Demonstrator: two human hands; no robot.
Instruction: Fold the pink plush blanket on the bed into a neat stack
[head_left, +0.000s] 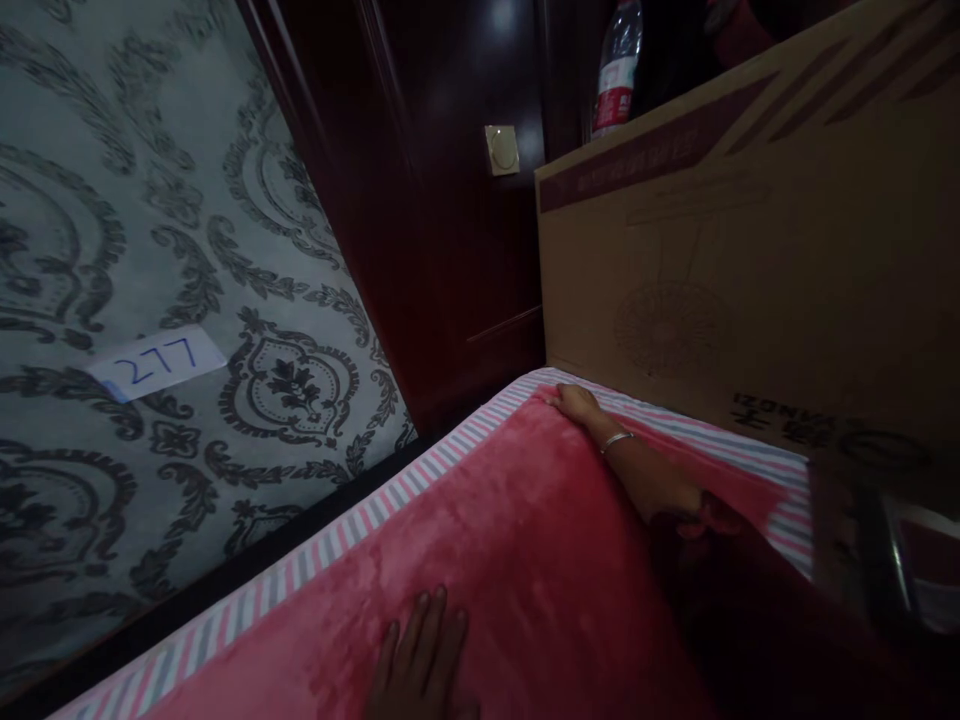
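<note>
Risk first: plush pink fleece blanket [540,560] could bunch or ride past striped pink-grey-white sheet [360,520] at far bed corner if pulled unevenly, right side being stretched out while left side only pressed flat. Could also snag against large brown cardboard box [750,250] standing just beside far edge of bed. Left hand [424,665]: fingers spread, palm flat on blanket near front edge, gripping nothing. Right hand [577,403]: reaching to far corner of bed, fingers curled at blanket's corner edge, silver bangle on wrist; full pinch or mere touch, cannot tell. Blanket spread over bed between both hands, sheet border showing along left edge. Patterned grey wallpaper [150,250] beyond that edge.
</note>
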